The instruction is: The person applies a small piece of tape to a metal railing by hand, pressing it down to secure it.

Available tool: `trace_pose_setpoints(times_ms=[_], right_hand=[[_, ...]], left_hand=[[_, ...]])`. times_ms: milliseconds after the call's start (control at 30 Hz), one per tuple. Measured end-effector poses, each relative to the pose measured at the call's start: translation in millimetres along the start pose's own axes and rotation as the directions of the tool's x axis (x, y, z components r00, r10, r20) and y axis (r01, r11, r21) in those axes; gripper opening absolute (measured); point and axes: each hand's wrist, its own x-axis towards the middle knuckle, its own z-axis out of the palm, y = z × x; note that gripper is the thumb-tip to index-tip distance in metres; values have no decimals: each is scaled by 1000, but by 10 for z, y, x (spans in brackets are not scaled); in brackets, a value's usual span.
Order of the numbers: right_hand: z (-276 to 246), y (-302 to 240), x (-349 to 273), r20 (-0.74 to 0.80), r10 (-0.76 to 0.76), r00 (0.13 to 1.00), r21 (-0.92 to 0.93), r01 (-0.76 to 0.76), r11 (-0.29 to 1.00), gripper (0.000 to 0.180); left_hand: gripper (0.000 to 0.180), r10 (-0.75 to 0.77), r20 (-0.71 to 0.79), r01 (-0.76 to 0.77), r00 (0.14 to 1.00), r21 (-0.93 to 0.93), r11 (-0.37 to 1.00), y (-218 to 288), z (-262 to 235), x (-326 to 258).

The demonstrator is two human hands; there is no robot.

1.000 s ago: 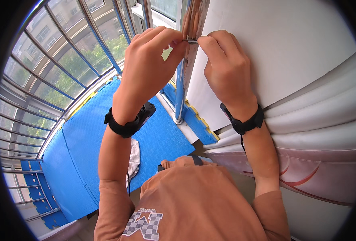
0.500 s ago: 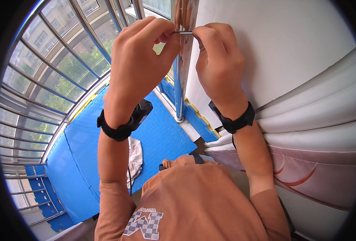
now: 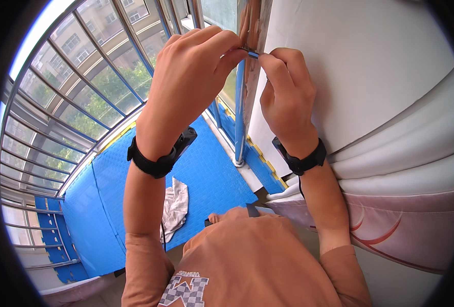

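My left hand (image 3: 193,84) and my right hand (image 3: 288,97) are raised close together at the top of the view. Between their fingertips runs a short, thin, shiny rod-like piece (image 3: 253,54), slightly tilted, with a bluish glint. Left thumb and index finger pinch one end, and the right fingers hold the other. Its ends are hidden, so I cannot tell its exact kind. Just behind it stand a shiny upright metal post (image 3: 240,112) and a worn brownish frame edge (image 3: 251,30). Each wrist wears a black strap with a small device.
A barred window (image 3: 73,87) curves along the left. Blue foam mats (image 3: 135,169) cover the low surface below, where a crumpled pale cloth (image 3: 175,210) lies. At right hang a large white sheet (image 3: 360,66) and a white and mauve curtain (image 3: 406,204).
The view has shifted slightly. My hands are a little lower and farther right in it, with a narrower gap between the fingertips. The thin piece now slants downward to the right.
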Motion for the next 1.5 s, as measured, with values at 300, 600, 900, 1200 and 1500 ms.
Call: trace_pose_setpoints(times_ms=[300, 600, 900, 1200, 1500], right_hand=[[7, 46, 43, 12, -58, 998, -30, 59, 998, 28], [100, 75, -47, -93, -18, 996, 16, 20, 1000, 34], [80, 88, -60, -72, -13, 997, -13, 12, 1000, 38], [40, 18, -120, -46, 40, 998, 40, -38, 998, 36], [56, 71, -11, -63, -26, 998, 27, 28, 999, 38]], left_hand=[[11, -12, -43, 13, 999, 17, 1000, 25, 67, -97], [11, 113, -100, -105, 989, 79, 991, 3, 68, -48], [11, 126, -75, -120, 989, 70, 990, 28, 80, -46], [12, 101, -87, -97, 991, 48, 994, 4, 162, -162], [11, 105, -174, -106, 979, 6, 994, -30, 180, -131]])
